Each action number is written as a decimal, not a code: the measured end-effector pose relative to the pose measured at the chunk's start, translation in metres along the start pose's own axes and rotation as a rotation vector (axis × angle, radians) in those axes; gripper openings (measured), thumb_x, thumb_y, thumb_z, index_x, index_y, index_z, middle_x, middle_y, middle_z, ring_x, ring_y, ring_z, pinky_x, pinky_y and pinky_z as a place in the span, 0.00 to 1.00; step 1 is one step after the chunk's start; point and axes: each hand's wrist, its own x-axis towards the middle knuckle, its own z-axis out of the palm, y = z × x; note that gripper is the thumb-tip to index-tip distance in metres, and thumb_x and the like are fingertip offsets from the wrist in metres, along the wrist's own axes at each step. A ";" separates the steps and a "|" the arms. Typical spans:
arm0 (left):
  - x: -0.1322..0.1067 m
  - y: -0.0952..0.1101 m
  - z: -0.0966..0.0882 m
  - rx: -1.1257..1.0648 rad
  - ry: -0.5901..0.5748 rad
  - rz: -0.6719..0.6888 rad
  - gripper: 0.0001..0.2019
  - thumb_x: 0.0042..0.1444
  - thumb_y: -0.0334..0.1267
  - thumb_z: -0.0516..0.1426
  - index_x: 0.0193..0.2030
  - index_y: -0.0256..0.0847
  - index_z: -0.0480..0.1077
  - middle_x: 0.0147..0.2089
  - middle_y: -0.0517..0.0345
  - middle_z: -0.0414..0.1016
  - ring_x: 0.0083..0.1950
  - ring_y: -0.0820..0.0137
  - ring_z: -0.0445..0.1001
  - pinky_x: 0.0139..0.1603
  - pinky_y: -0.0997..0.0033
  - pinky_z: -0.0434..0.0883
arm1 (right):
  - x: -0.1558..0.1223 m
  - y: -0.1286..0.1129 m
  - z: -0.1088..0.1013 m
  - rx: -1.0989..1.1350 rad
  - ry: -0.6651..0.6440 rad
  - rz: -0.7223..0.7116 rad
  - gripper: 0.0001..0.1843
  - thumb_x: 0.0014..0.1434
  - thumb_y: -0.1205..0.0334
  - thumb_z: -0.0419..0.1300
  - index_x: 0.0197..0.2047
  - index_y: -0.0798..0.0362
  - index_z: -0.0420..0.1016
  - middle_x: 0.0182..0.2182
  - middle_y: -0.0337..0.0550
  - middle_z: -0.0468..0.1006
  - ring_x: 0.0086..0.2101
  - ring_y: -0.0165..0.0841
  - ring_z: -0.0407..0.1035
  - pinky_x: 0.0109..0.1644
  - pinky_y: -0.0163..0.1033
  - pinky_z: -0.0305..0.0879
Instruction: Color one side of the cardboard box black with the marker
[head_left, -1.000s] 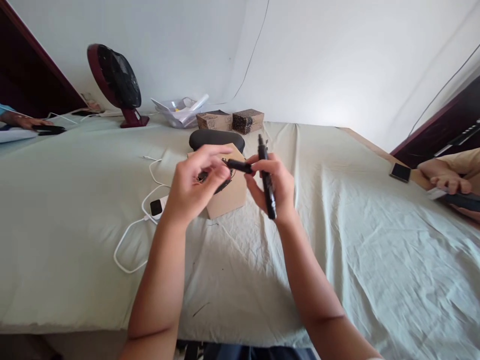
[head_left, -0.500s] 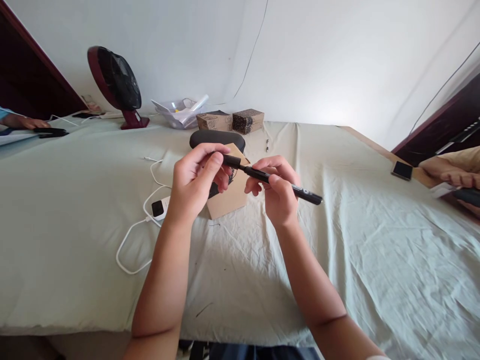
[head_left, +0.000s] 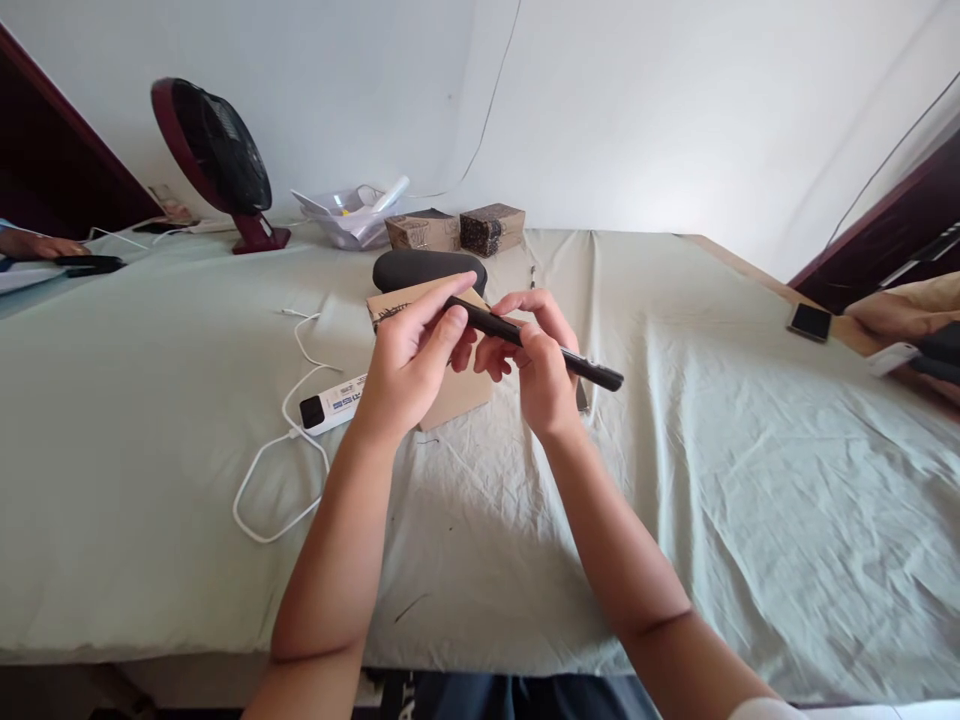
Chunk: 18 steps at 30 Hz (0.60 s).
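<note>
Over the middle of the table I hold a slim black pen-like tool (head_left: 589,370) slantwise in both hands. My left hand (head_left: 418,350) pinches its upper left end, a smooth black cap (head_left: 480,318), between thumb and fingers. My right hand (head_left: 541,365) is closed round the body, whose lower right end sticks out past the palm. Cap and body now look joined in one line. Beneath my hands lies a cardboard box (head_left: 454,400), partly covered by them. A black hard case (head_left: 427,270) rests just behind it.
Left of my hands are a white power strip (head_left: 330,408) and a white cable (head_left: 238,490). Two cardboard boxes (head_left: 491,230), a clear plastic basket (head_left: 345,230) and a fan (head_left: 217,150) stand along the wall. A phone (head_left: 810,321) and another person's hand (head_left: 900,310) are at right.
The narrow neck seen between cap and body has disappeared as my hands came closer together. The power strip shows more of its length, and the view has shifted slightly.
</note>
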 end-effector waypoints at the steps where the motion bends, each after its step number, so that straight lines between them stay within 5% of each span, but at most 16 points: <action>1: 0.000 -0.001 0.000 0.017 -0.003 0.005 0.23 0.70 0.56 0.61 0.64 0.46 0.79 0.32 0.59 0.77 0.31 0.69 0.75 0.36 0.66 0.75 | 0.000 0.000 0.001 0.001 0.000 0.000 0.13 0.72 0.45 0.55 0.47 0.45 0.69 0.24 0.33 0.74 0.25 0.34 0.71 0.28 0.40 0.66; 10: 0.002 -0.012 0.012 0.090 -0.034 0.012 0.24 0.71 0.60 0.58 0.63 0.48 0.79 0.31 0.58 0.75 0.31 0.66 0.74 0.37 0.64 0.73 | 0.004 0.005 -0.004 -0.022 0.041 -0.036 0.17 0.73 0.43 0.53 0.44 0.47 0.70 0.22 0.35 0.75 0.22 0.33 0.70 0.26 0.39 0.65; 18: -0.004 0.003 0.004 0.143 -0.128 -0.047 0.19 0.71 0.48 0.60 0.64 0.48 0.79 0.33 0.60 0.74 0.31 0.67 0.71 0.37 0.64 0.72 | 0.015 -0.003 -0.029 -0.123 0.092 0.020 0.17 0.72 0.45 0.55 0.38 0.47 0.72 0.17 0.31 0.64 0.16 0.29 0.59 0.21 0.37 0.57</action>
